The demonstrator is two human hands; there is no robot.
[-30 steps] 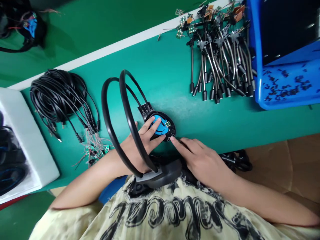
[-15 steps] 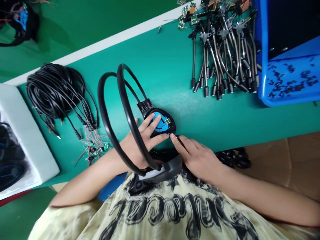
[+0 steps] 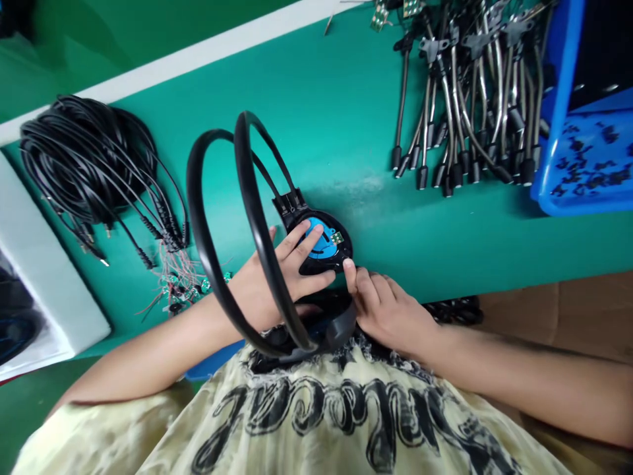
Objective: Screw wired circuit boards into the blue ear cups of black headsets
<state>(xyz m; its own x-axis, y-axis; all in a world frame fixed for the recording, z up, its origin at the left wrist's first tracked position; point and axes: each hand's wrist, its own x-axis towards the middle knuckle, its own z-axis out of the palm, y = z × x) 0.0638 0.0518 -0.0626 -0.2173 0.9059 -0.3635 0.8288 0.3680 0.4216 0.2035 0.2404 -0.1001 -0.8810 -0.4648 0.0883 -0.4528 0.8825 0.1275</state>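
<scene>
A black headset (image 3: 254, 198) with a twin-band headband lies in front of me. Its near ear cup rests against my shirt. The far ear cup (image 3: 346, 227) is opened up, baring a blue plate (image 3: 324, 245) and a small green circuit board (image 3: 337, 238). My left hand (image 3: 277, 277) reaches under the headband and holds this cup, two fingertips on the blue plate and the thumb along its near edge. At the cup's lower right rim is my right hand (image 3: 388, 300), index fingertip at the edge and the other fingers curled. Whatever those fingers hold is hidden.
On the left lie coiled black cables (image 3: 89, 158) with bare wire ends, beside a white foam tray (image 3: 64, 277). Several microphone booms (image 3: 455, 112) lie at the upper right, next to a blue bin (image 3: 548, 191) of small black parts. Cardboard (image 3: 544, 316) sits beyond the table edge.
My view has shifted slightly. My right index finger has lifted and bent at the cup's rim, and the right fingers have curled in more. My left hand keeps its place on the cup.
</scene>
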